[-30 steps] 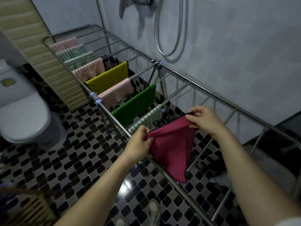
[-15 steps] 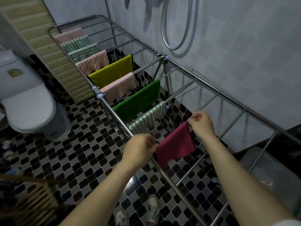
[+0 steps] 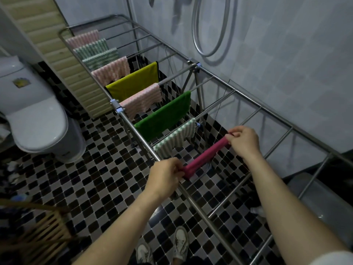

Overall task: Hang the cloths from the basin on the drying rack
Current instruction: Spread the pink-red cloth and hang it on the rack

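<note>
Cloths hung in a row on the drying rack (image 3: 277, 118), eight of them as far as I could count. From the far end came a pink stripy cloth (image 3: 82, 38), two green stripy ones, a pink one, a yellow cloth (image 3: 133, 81), another pink one, a green cloth (image 3: 164, 114) and a pale green stripy cloth (image 3: 175, 139). So most of the job looked done.

The one in hand was the red cloth (image 3: 205, 155), and it was not let go yet. It lay along the next bar, just beside the pale green stripy cloth. I could not tell if it sat on the bar or just above it.

The left hand (image 3: 165, 175) pinched the near end of the red cloth, close to the near rail. The right hand (image 3: 245, 143) pinched the far end with thumb and fingers, further in toward the wall. The cloth was pulled tight between them.

The red cloth looked thin and soft. It was bunched up into a long narrow strip, not spread flat like the others. I think it needed to be opened out and smoothed so it could hang down on both sides of the bar.

More bars ran on the near side of it. A grey tub (image 3: 324, 199) sat low under the near end of the rack. It may have been the basin, but I could not see inside, so I could not say how many cloths were left.
</note>
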Demonstrator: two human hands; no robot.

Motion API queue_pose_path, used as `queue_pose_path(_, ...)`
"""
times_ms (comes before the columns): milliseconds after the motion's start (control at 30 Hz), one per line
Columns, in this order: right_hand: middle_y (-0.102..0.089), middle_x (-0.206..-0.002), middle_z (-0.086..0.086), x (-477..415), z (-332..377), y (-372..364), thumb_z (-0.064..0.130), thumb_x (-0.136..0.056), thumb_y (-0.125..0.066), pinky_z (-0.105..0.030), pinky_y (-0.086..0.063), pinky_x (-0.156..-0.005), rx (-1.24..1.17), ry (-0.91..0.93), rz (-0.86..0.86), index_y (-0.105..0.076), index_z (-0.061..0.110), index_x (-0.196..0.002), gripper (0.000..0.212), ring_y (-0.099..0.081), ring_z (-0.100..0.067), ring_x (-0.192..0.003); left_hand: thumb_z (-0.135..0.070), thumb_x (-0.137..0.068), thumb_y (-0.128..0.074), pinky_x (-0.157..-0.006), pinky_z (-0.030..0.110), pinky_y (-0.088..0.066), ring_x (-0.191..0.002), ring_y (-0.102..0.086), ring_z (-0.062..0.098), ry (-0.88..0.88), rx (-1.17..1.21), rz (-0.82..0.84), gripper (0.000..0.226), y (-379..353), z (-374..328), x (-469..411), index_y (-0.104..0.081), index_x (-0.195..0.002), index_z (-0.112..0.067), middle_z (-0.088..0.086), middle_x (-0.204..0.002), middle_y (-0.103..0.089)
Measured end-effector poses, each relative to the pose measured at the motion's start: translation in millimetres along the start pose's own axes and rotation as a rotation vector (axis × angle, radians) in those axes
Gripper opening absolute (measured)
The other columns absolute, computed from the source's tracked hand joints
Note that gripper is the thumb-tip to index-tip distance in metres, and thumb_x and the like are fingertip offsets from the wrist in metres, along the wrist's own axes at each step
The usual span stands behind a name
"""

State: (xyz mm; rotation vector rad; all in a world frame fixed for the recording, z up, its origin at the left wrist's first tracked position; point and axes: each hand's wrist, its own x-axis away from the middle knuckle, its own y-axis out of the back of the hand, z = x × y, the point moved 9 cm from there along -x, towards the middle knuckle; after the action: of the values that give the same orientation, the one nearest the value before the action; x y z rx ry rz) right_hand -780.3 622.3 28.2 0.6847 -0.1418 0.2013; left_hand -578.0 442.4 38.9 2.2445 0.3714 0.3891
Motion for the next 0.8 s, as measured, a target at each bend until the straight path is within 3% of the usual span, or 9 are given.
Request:
queue_pose_path(233,-0.069,-0.106,-0.004,3,2,-8,0.016,-0.088,-0.066,-0.028,-0.05,-0.086,0.07,0.071,-0.001,-0.068,0.014,-0.113,0.025,-0.064,-0.02,-0.099,-0.019,-0.089,-0.063,-0.074,0.019,-0.041,-0.088,-0.051,0.009,-0.01,-0.097,-0.085,0.015,2,4,3,-0.066,-0.103,-0.021,-0.009,-0.095,-0.053)
queue_pose_path(433,-0.06,-0.109,0.0,8,10,-17,0.014,-0.09,-0.064,-0.022,-0.046,-0.079,0.049,0.106,0.081,-0.063,0.017,-0.117,0.027,-0.058,-0.015,-0.096,-0.033,-0.09,-0.064,-0.08,0.026,-0.051,-0.089,-0.056,0.007,-0.056,-0.101,-0.013,0.016,-18,-11,-2,-0.069,-0.104,-0.028,-0.012,-0.092,-0.065)
queue_pose_path(667,-0.061,-0.104,-0.001,9,7,-10,0.011,-0.089,-0.064,-0.034,-0.056,-0.086,0.048,0.106,0.026,-0.063,0.017,-0.116,0.027,-0.062,-0.019,-0.094,-0.02,-0.093,-0.061,-0.081,0.026,-0.05,-0.087,-0.06,0.012,-0.07,-0.144,-0.031,0.013,-4,-3,-1,-0.073,-0.097,-0.023,-0.007,-0.086,-0.07)
queue_pose_path(800,-0.057,-0.104,-0.003,19,18,-13,0.009,-0.09,-0.063,-0.022,-0.048,-0.076,0.104,0.21,-0.019,-0.063,0.013,-0.118,0.029,-0.056,-0.012,-0.081,-0.027,-0.095,-0.054,-0.086,0.027,-0.046,-0.089,-0.053,0.012,-0.172,-0.241,-0.047,0.019,0,-10,7,-0.073,-0.092,-0.023,-0.008,-0.089,-0.066)
